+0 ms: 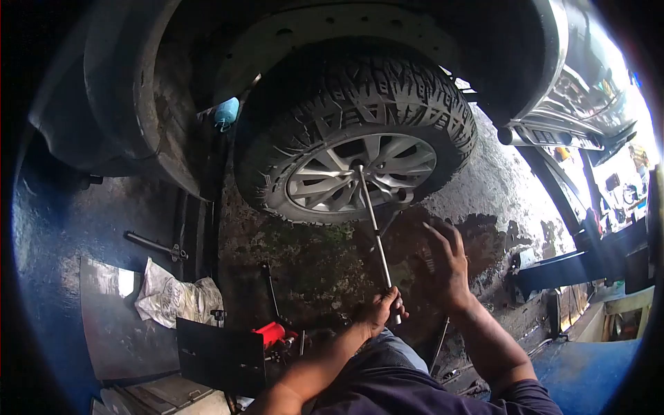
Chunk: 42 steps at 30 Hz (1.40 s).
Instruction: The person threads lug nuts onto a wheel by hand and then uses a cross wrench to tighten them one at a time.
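Observation:
A wheel with a silver alloy rim and a chunky black tyre hangs under the wheel arch of a raised vehicle. From near the rim's centre a long metal lug wrench runs down toward me. My left hand is wrapped around the wrench's near end, in front of my body. To the right of the wrench, my right hand is raised with its fingers spread, holding nothing. Whether the wrench's far end sits on a nut is too small to tell.
At left, a crumpled whitish cloth or bag lies beside a metal bar tool. A dark flat panel and a red tool are low left. Blue lift structure stands at right. A blue-green object hangs behind the tyre.

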{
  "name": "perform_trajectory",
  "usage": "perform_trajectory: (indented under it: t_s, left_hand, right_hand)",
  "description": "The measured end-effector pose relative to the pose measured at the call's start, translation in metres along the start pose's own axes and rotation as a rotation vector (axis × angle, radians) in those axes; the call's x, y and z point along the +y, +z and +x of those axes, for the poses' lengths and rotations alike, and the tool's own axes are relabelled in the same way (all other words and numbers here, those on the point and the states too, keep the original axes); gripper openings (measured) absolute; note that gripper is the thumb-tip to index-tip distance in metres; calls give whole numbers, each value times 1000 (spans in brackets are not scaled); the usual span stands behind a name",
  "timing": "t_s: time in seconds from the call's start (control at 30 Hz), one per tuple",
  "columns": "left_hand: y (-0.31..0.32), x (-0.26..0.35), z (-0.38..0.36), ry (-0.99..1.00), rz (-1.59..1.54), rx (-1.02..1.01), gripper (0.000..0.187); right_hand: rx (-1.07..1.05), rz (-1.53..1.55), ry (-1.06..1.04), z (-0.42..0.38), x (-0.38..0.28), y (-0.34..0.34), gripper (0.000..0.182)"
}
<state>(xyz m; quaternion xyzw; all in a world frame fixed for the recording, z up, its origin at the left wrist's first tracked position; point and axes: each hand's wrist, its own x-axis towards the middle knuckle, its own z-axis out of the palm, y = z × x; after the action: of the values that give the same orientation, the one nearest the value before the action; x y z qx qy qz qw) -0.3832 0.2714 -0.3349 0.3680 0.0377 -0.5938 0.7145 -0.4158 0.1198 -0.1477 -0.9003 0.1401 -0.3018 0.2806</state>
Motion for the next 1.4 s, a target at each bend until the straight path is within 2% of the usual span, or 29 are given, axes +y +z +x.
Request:
perform_trajectory:
  t_s: [0.07,0.17,0.2,0.23,0.3,0.33,0.4,0.53,0.57,0.63,0.67,0.7,0.73,0.83,0.93,1.0,1.07,1.13,1.2,1.27,1.37,1.4]
  left_hand:
    - [0,1,-2,-5,15,-4,32]
    - [5,7,-6,-19,-35,-2,33]
    - [7,9,-8,-27,-63,-1,33]
    - [4,3,-1,11,26,-38,32]
    - [9,-3,9,55,100,1,31]
    - [11,6,7,40,62,-6,32]
    - [2,11,4,43,65,-45,31]
    - [8,24,-1,42,44,2,29]
    - [5,23,4,44,33,-1,28]
    - [7,22,9,51,26,-8,28]
    - [7,24,8,52,29,-7,28]
    - [8,27,8,58,33,-4,28]
    - [18,35,3,37,12,22,29]
    - [20,33,9,36,25,4,30]
    - [10,27,12,57,-14,12,28]
    - [12,29,10,60,-65,-4,24]
    - [15,31,8,42,-89,3,23]
    - [19,32,6,29,-102,3,22]
    - [22,33,6,23,-96,4,22]
    - [25,31,7,10,-103,32,24]
    - [25,27,12,22,-96,61,28]
    - [28,25,12,27,-78,92,28]
  right_hand:
    - [43,-158,-246,41,-25,2,52]
    - [-182,-457,-337,82,14,17,58]
    - [-299,-537,-249,78,53,25,57]
    - [-469,-592,-73,57,116,36,56]
    - [-810,-646,248,-36,242,46,55]
    - [-884,-594,338,-96,274,42,54]
    - [-927,-431,505,-177,272,20,52]
    - [-1083,-220,879,-313,280,-2,50]
    - [-1103,-177,916,-343,290,2,50]
    - [-1108,-97,819,-402,327,21,50]
    - [-1080,-85,697,-423,350,35,50]
    - [-1059,-205,466,-438,371,42,49]
    - [-950,-109,954,-401,337,34,46]
    - [-761,-88,642,-261,219,1,27]
    - [-449,-193,842,-222,218,9,23]
    - [-232,-49,673,-174,187,-4,24]
    - [-15,-67,411,-141,176,-3,25]
    - [-21,-208,228,-74,120,-18,28]
    - [-34,-274,-35,-32,125,-22,31]
    - [53,-161,76,19,97,-26,40]
    - [265,-386,-103,48,104,-5,40]
    - [243,-247,43,33,162,43,43]
